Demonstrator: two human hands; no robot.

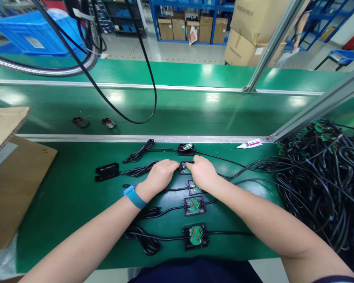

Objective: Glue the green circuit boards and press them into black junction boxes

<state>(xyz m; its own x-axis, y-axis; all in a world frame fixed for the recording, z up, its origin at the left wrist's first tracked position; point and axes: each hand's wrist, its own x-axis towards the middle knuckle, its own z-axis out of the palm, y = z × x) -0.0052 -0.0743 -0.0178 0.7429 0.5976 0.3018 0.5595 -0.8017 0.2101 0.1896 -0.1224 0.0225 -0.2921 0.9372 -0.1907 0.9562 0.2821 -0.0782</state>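
Observation:
A small black plastic case with a circuit board in it lies between my two hands, partly hidden by fingers. My left hand, with a blue wrist strap, is closed at the case's left edge over the cable. My right hand is closed at its right side, thumb and index finger on the case and board. Behind it lies another open case holding a board. Nearer my body are more open cases with green boards, cables leading out both sides.
A big heap of black cables covers the right of the green table. A black cover lies left, a glue tube by the metal rail. Cardboard stands at left; a black cable hangs overhead.

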